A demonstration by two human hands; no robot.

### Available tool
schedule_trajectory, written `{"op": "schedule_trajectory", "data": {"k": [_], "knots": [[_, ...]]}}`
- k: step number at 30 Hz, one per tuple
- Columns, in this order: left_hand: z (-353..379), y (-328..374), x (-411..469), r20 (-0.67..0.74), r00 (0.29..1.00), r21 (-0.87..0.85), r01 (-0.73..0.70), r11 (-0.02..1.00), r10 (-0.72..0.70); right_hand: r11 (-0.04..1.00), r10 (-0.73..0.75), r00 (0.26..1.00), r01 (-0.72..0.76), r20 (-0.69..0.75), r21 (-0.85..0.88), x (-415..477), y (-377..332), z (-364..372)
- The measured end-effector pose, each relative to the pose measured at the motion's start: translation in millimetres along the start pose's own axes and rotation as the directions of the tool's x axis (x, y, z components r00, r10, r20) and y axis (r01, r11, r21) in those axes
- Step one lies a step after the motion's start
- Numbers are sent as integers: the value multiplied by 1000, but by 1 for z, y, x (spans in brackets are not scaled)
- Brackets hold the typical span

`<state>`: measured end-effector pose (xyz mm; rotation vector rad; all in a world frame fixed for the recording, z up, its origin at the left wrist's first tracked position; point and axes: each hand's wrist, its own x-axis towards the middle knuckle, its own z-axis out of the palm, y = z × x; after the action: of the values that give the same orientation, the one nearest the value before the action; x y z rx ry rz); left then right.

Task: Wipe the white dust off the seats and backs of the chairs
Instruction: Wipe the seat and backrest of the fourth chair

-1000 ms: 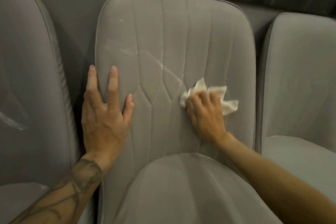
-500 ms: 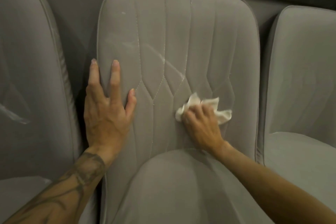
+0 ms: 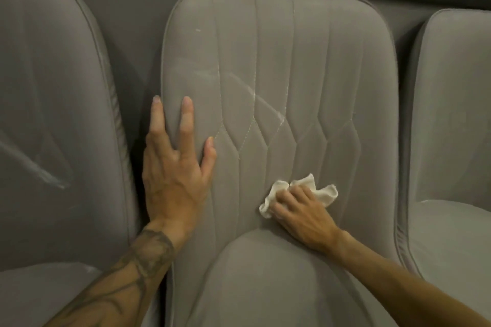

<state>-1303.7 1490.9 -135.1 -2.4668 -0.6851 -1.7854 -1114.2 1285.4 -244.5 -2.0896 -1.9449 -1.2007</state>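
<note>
Presently, a crumpled white cloth (image 3: pixel 300 194) is gripped by the right hand (image 3: pixel 303 214) low on the middle chair back (image 3: pixel 292 74); white dust streaks (image 3: pixel 252 93) are noted above. The left hand (image 3: pixel 174 167) is laid flat, fingers straight, at its left edge.

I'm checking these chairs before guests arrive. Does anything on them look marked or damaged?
Yes. A diagonal white dust streak crosses the middle chair back, above the cloth in the right hand, with a white fleck near its top left. The left chair back carries a similar white smear. No tears show.
</note>
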Motion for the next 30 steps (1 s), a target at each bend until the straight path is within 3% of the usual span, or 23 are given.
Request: {"op": "schedule_trajectory", "data": {"k": [2,5,7,9,10,11,13,15,17,19,20,21,23,25,26,28,30], "knots": [[-1,-1,1,4,1000,0,3,1000,-3,999,-40,999,40,-1,-12,11,11,-8],[-1,-1,0,-2,1000,-15,-2,1000,2,991,126,971,-130,-201,-8,71,47,-43],[-1,-2,0,2,1000,-15,0,1000,0,948,294,873,-317,-388,6,127,74,-73],[-1,-2,1,13,1000,-8,4,1000,-4,864,460,714,-497,-527,81,169,88,-93],[-1,-2,0,17,1000,-8,7,1000,-7,829,514,655,-544,-554,126,176,85,-94],[-1,-1,0,19,1000,-9,9,1000,-9,817,539,644,-556,-543,151,173,76,-88],[-1,0,0,10,1000,-7,10,1000,-10,874,479,766,-463,-430,148,145,43,-69],[-2,-1,1,8,1000,0,9,1000,-9,954,300,914,-281,-271,108,110,20,-57],[-3,0,1,7,1000,-2,9,1000,-9,995,95,980,-92,-177,24,99,29,-63],[-3,0,0,0,1000,-5,6,1000,-6,998,-10,982,-1,-191,-57,124,60,-84],[-2,0,0,-4,1000,-4,5,1000,-5,995,7,960,-34,-279,-94,146,76,-94],[-1,-1,1,-6,1000,2,1,1000,-1,984,74,920,-130,-385,-124,173,92,-106],[1,-3,1,-4,1000,16,-5,1000,5,915,301,766,-399,-567,-53,224,116,-132],[1,-2,0,-1,1000,14,-4,1000,4,831,476,621,-549,-623,88,242,117,-136],[1,-2,-2,0,1000,9,-1,1000,1,818,508,610,-563,-608,118,235,107,-130],[1,-3,-1,-3,1000,7,2,1000,-1,859,486,712,-497,-507,126,201,73,-113],[1,-3,0,5,1000,12,6,1000,-6,935,348,860,-345,-374,77,160,46,-98]]}}
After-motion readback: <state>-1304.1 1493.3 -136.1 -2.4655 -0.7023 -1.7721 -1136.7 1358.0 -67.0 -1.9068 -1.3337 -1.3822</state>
